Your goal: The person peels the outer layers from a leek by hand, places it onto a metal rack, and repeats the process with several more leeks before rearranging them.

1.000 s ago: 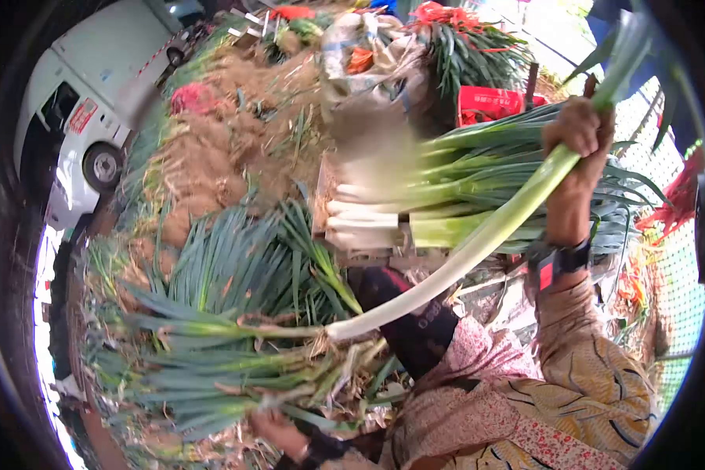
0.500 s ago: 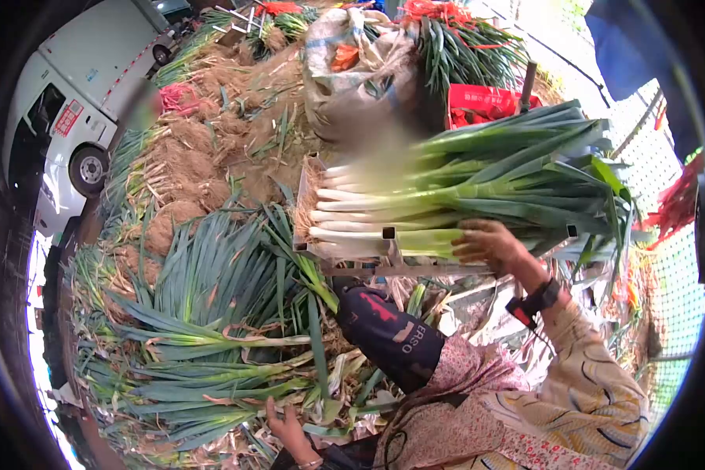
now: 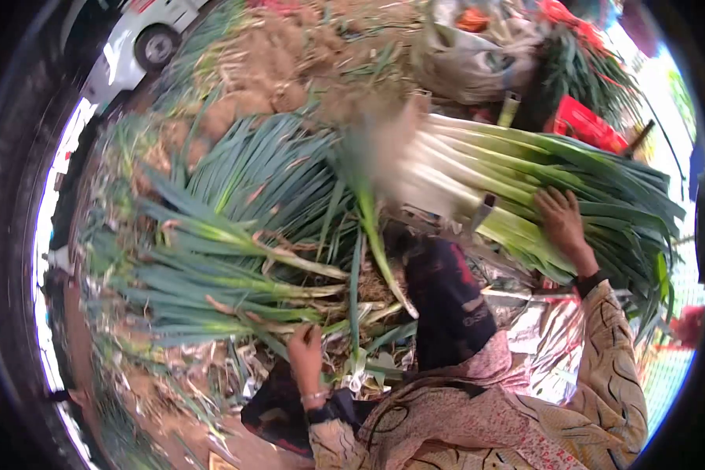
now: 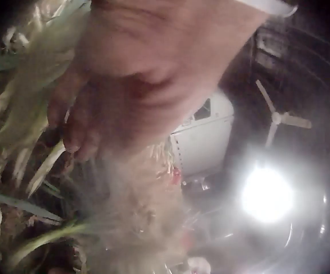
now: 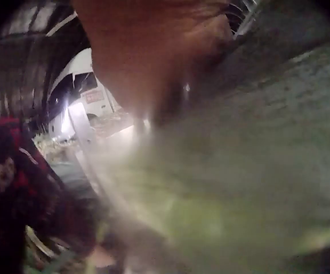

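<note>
A thick bundle of leeks (image 3: 517, 160) lies in a metal-framed rack (image 3: 482, 213), white stems to the left and dark green leaves to the right. My right hand (image 3: 562, 227) rests on the leeks where the stems turn to leaves, fingers laid over them. In the right wrist view that hand (image 5: 159, 57) is right over blurred green leaves. My left hand (image 3: 305, 356) is low at the stem ends of a pile of loose leeks (image 3: 235, 305), its fingers loosely bent. In the left wrist view, a pale stem (image 4: 46, 168) shows beside the left hand's fingertips.
Another heap of leeks (image 3: 282, 172) fans out left of the rack. A woven sack (image 3: 478, 63) and a red package (image 3: 587, 124) stand behind it. A dark-clothed knee (image 3: 446, 298) is close below the rack. A white vehicle (image 3: 145, 39) is at the far left.
The right hand first held up a long leek; that leek has gone from it, and the hand now lies on the racked bundle. The left hand moved toward the loose leeks' stem ends. The view turned left.
</note>
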A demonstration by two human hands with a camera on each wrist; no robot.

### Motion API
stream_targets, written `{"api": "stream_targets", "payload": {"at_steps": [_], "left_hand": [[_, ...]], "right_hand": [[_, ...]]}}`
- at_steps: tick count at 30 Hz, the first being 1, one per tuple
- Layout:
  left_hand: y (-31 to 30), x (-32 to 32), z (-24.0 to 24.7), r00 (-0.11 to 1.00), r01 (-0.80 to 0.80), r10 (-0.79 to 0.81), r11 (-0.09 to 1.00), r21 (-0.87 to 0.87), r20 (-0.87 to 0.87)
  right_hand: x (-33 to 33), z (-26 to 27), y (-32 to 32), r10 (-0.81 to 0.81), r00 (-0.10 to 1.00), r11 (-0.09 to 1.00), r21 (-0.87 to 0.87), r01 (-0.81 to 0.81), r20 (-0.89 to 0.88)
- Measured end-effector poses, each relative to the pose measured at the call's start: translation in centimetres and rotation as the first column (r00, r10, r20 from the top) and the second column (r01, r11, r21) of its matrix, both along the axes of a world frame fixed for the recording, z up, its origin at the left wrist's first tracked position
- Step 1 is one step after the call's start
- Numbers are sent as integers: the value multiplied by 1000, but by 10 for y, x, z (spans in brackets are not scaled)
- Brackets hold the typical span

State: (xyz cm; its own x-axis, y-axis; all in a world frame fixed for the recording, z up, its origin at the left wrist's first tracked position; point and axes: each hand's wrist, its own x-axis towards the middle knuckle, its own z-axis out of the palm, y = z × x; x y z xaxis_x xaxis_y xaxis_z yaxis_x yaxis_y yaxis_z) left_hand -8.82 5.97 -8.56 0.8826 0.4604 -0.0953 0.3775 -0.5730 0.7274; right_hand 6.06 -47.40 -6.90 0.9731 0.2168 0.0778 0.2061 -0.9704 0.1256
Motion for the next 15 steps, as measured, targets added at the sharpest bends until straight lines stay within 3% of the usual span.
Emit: {"api": "stream_targets", "payload": {"at_steps": [3,6,7,8,9,10,11,13,14,15], "left_hand": [[5,16,-43,998,-60,48,954,-293,-48],[12,34,-96,991,-134,115,855,-501,-69],[18,40,-111,990,-143,128,842,-520,-64],[22,45,-120,989,-150,133,831,-535,-70],[16,55,-84,965,-261,220,774,-576,-142],[28,57,-130,974,-159,225,756,-635,23],[37,62,-154,980,-176,190,701,-691,-57],[35,78,-177,978,-205,169,677,-707,-122],[19,88,-183,976,-213,189,707,-674,-109],[5,100,-187,972,-224,214,734,-641,-94]], "right_hand": [[5,4,-4,17,1000,1000,12,-17,4],[15,31,4,-116,954,993,-18,116,-277],[22,44,12,-96,981,992,-101,80,-169],[33,67,39,-88,994,994,62,92,-73],[48,85,63,63,997,792,611,-20,-49],[51,116,108,100,994,815,569,-110,49],[53,136,154,74,997,687,723,-71,28],[49,162,256,283,958,158,987,-3,-43],[53,159,288,363,931,246,968,-57,-37],[54,143,323,540,837,-56,988,144,-91]]}}
